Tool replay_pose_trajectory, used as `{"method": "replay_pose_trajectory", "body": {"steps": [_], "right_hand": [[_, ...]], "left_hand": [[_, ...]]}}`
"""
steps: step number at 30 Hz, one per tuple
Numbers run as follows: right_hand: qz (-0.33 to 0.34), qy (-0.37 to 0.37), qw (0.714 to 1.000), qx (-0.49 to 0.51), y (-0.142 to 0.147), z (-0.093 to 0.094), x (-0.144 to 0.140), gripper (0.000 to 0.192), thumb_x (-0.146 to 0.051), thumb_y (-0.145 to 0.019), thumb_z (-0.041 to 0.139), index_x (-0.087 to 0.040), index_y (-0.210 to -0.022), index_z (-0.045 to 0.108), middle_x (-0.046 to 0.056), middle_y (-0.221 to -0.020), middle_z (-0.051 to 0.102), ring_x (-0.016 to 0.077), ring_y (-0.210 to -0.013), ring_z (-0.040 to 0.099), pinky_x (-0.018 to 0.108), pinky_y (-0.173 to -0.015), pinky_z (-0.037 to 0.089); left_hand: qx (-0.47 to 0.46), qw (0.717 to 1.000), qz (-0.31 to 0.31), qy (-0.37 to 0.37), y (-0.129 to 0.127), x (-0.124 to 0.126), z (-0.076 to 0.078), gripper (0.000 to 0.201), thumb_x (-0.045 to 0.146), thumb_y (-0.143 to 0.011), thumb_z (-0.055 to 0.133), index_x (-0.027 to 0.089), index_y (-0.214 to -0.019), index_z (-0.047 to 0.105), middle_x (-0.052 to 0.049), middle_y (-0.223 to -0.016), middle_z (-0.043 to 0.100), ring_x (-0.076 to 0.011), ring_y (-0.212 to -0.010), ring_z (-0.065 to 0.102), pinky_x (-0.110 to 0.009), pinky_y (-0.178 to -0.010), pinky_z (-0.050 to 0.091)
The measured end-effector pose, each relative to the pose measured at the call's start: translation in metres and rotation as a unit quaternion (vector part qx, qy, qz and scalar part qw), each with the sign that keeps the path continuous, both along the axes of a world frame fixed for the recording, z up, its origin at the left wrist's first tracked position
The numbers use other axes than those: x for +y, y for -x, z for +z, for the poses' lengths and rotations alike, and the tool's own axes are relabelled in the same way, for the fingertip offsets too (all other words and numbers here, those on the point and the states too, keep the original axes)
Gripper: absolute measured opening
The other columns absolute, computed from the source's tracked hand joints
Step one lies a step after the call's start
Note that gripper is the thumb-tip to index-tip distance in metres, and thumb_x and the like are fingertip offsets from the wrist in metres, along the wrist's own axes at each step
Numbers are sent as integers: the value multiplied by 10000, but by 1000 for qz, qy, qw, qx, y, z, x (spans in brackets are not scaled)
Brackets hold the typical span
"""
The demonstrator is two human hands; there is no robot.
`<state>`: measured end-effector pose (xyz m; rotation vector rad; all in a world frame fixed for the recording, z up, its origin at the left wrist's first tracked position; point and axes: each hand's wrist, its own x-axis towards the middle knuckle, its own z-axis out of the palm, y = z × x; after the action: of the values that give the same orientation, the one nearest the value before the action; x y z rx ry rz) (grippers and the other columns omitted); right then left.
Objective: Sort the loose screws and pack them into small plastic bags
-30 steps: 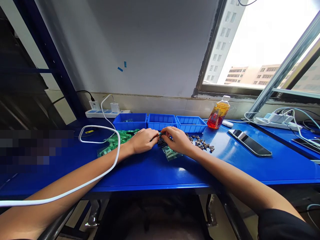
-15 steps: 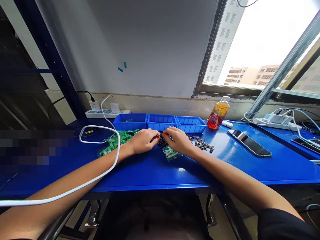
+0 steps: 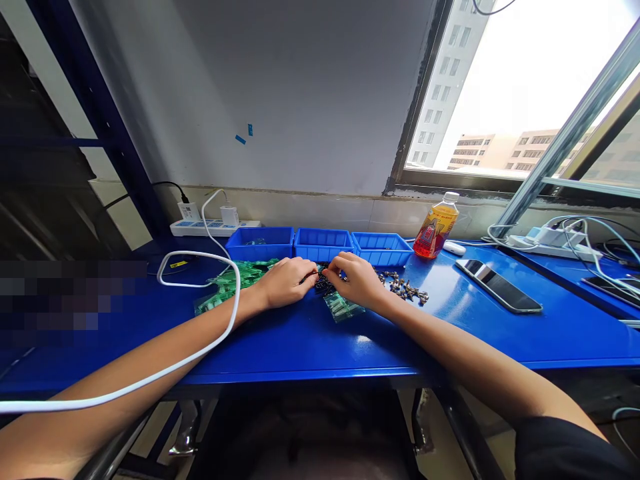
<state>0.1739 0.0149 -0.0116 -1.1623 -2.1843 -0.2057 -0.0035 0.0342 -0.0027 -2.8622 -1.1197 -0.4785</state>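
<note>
Left hand [image 3: 286,283] and right hand [image 3: 356,281] met over a small pile of dark parts [image 3: 324,285] at mid-desk [image 3: 310,340], fingers curled together on the pile; what they pinched could not be told. Green packets [image 3: 235,279] lay at 9 o'clock, loose metal pieces [image 3: 405,287] at 3 o'clock, blue bins [image 3: 323,243] at 12 o'clock.

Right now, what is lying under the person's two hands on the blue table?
Between the left hand and right hand lies a small dark pile of parts. A clear green packet shows from under the right hand. What the fingers pinch is covered.
</note>
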Motion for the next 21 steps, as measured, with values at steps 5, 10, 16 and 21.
{"method": "replay_pose_trajectory", "body": {"steps": [5,10,16,21], "right_hand": [[3,7,1000,12,0,1,-1,73,-215,-818,575,-180,-754,575,18,-724,613,143,-710,551,254,-653,406],[45,10,999,-2,0,-1,-2,49,-193,-787,602,-182,-831,582,19,-765,616,145,-741,556,254,-674,419],[54,13,998,-12,-1,-2,0,56,-134,-797,565,-181,-816,590,21,-763,610,140,-735,552,247,-667,417],[40,7,999,-7,-1,-2,1,65,-133,-808,548,-169,-802,602,27,-756,611,138,-719,547,244,-656,414]], "left_hand": [[5,1000,2,-4,0,-1,1,233,257,-869,348,179,-813,560,-51,-829,649,-196,-783,582,-311,-706,420],[2,1000,-2,-7,0,0,1,240,254,-870,339,185,-787,553,-42,-780,640,-192,-764,578,-305,-695,415],[6,1000,6,13,-1,-1,2,240,258,-870,339,178,-784,548,-55,-803,636,-210,-788,578,-330,-716,420],[9,1000,10,17,-2,-2,2,227,254,-863,350,171,-807,554,-65,-836,643,-219,-808,578,-340,-728,423]]}}
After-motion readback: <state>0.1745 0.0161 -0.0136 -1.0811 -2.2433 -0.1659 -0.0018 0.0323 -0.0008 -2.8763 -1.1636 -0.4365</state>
